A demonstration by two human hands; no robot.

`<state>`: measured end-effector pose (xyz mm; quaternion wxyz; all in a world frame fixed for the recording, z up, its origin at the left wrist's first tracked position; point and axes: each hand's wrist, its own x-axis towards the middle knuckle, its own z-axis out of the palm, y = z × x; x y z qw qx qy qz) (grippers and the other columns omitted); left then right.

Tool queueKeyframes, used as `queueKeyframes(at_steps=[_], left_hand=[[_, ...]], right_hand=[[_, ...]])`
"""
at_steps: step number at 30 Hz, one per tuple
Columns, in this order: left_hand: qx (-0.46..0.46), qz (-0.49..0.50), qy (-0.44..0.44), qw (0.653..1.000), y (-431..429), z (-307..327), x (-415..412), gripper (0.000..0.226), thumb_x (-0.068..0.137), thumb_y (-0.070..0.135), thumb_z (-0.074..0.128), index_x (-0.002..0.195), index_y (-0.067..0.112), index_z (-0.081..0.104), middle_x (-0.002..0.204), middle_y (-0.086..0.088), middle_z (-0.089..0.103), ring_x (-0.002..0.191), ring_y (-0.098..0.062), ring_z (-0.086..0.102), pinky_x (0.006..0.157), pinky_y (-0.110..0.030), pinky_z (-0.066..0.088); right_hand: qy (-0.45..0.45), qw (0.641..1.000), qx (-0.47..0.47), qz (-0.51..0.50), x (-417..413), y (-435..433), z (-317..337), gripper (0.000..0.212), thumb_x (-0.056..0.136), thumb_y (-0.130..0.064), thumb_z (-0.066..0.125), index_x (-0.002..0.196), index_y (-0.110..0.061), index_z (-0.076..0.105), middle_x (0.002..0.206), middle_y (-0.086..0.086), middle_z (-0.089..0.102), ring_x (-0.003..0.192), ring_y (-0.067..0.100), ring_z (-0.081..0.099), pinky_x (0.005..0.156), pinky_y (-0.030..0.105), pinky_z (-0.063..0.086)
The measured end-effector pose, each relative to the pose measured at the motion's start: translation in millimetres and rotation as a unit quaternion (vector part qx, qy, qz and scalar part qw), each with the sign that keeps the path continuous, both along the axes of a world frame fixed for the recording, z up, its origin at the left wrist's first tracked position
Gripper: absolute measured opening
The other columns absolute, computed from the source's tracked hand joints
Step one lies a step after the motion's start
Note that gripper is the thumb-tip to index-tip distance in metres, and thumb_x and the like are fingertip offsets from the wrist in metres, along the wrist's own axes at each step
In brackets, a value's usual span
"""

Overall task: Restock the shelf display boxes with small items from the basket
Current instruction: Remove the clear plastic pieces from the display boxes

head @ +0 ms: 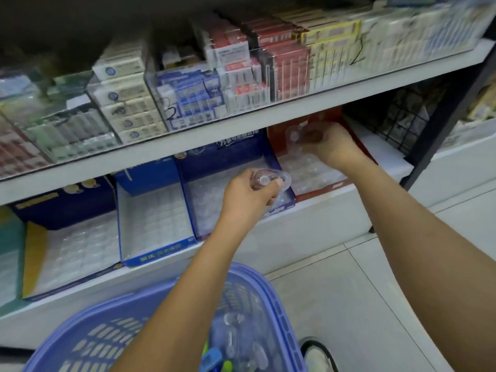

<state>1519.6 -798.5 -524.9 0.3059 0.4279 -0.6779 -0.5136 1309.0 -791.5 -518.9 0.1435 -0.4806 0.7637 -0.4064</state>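
A small clear oval plastic item (271, 181) is pinched in the left hand (248, 196) above the dark blue cardboard display box (230, 153). Just right of that box, the right hand (332, 150) grips a second clear plastic item (295, 136) over a red cardboard display box (277, 143). Below the blue box, the lilac slotted plastic basket (271, 295) holds more clear pieces.

You reach both arms toward a lower shelf. Your left hand (248, 193) grips a clear plastic piece (268, 180) above a dark blue display box (236, 149). Your right hand (334, 149) pinches a second clear piece (295, 136) over the red display box (276, 138) beside it. A purple basket (271, 288) sits below your arms, with more clear pieces inside. The upper shelf (268, 114) carries small packets in clear bins.
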Motion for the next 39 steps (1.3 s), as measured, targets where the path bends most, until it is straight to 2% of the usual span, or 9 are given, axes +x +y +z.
queueKeyframes(at_steps=[5,14,17,21,25,30,33,36,39], left_hand=[[-0.009,0.011,-0.021,1.000,-13.6,-10.6,-5.6,0.011,0.086,0.026,0.066,0.094,0.022,0.062,0.083,-0.001,0.071,0.065,-0.009,0.067,0.068,-0.026,0.056],[-0.021,0.028,-0.027,0.999,-34.9,-16.0,-7.8,0.016,0.081,0.022,0.071,0.088,0.026,0.057,0.089,0.000,0.071,0.073,-0.014,0.068,0.078,-0.041,0.058],[-0.045,0.028,-0.024,0.998,-36.7,-13.6,-11.6,0.015,0.080,0.025,0.072,0.086,0.027,0.059,0.088,0.002,0.070,0.069,-0.009,0.067,0.071,-0.029,0.057],[-0.124,0.001,-0.024,0.992,-34.6,-12.2,-20.2,0.014,0.084,0.028,0.068,0.085,0.039,0.059,0.078,0.017,0.062,0.070,-0.003,0.060,0.060,-0.014,0.049],[-0.191,-0.017,-0.068,0.979,-36.7,-9.0,-41.2,0.019,0.080,0.028,0.072,0.091,0.030,0.057,0.076,0.017,0.061,0.073,-0.004,0.060,0.060,-0.012,0.044],[-0.176,0.036,-0.034,0.983,-38.7,-4.5,-67.5,0.024,0.077,0.027,0.076,0.089,0.024,0.055,0.077,0.009,0.063,0.072,-0.007,0.062,0.059,-0.008,0.046],[-0.173,-0.030,-0.070,0.982,-28.9,-6.0,-76.0,0.038,0.088,0.026,0.064,0.123,0.018,0.052,0.102,0.003,0.064,0.087,-0.012,0.060,0.075,-0.023,0.047],[-0.303,-0.205,-0.240,0.899,-10.5,-24.7,-73.5,0.048,0.095,0.024,0.050,0.141,0.016,0.039,0.137,-0.006,0.051,0.120,-0.023,0.050,0.098,-0.028,0.039],[-0.379,-0.272,-0.330,0.820,2.8,-44.8,-68.7,0.061,0.098,0.027,0.044,0.150,0.010,0.018,0.158,-0.008,0.015,0.146,-0.021,0.013,0.118,-0.027,0.001]], right_hand=[[0.035,0.999,-0.023,0.023,-3.8,-25.6,-18.7,0.026,0.077,-0.009,0.071,0.103,-0.012,0.070,0.105,0.010,0.069,0.100,0.024,0.063,0.091,0.031,0.049],[0.105,0.988,0.090,0.075,-8.5,-40.6,-25.5,0.017,0.087,-0.016,0.059,0.096,-0.008,0.072,0.102,0.010,0.069,0.097,0.023,0.062,0.085,0.027,0.047],[0.115,0.984,0.122,0.064,-7.5,-39.7,-20.8,0.020,0.088,-0.015,0.059,0.100,-0.003,0.071,0.105,0.014,0.067,0.102,0.027,0.061,0.086,0.027,0.045],[0.030,0.999,0.036,-0.005,-4.0,-21.4,-8.5,0.020,0.083,-0.011,0.065,0.101,-0.006,0.071,0.108,0.011,0.068,0.104,0.025,0.062,0.093,0.031,0.049],[-0.182,0.970,-0.009,0.160,11.1,7.5,20.9,0.024,0.077,-0.027,0.075,0.097,-0.015,0.071,0.093,0.006,0.073,0.087,0.016,0.069,0.083,0.028,0.055],[-0.095,0.984,-0.054,0.143,12.0,10.4,30.0,0.018,0.071,-0.015,0.080,0.087,-0.011,0.074,0.086,0.004,0.073,0.081,0.009,0.068,0.076,0.021,0.054],[-0.029,0.994,-0.094,0.051,-4.5,1.4,16.5,0.006,0.077,-0.013,0.072,0.083,-0.014,0.073,0.081,-0.002,0.071,0.077,0.003,0.065,0.071,0.018,0.053],[0.016,0.991,-0.120,-0.053,-19.2,-11.6,-5.4,0.012,0.083,-0.018,0.068,0.089,-0.009,0.072,0.086,0.004,0.071,0.083,0.014,0.066,0.075,0.022,0.050],[0.013,0.994,-0.090,-0.061,-23.2,-20.9,-26.0,0.019,0.084,-0.019,0.067,0.098,-0.008,0.074,0.097,0.011,0.072,0.092,0.020,0.066,0.078,0.021,0.047]])
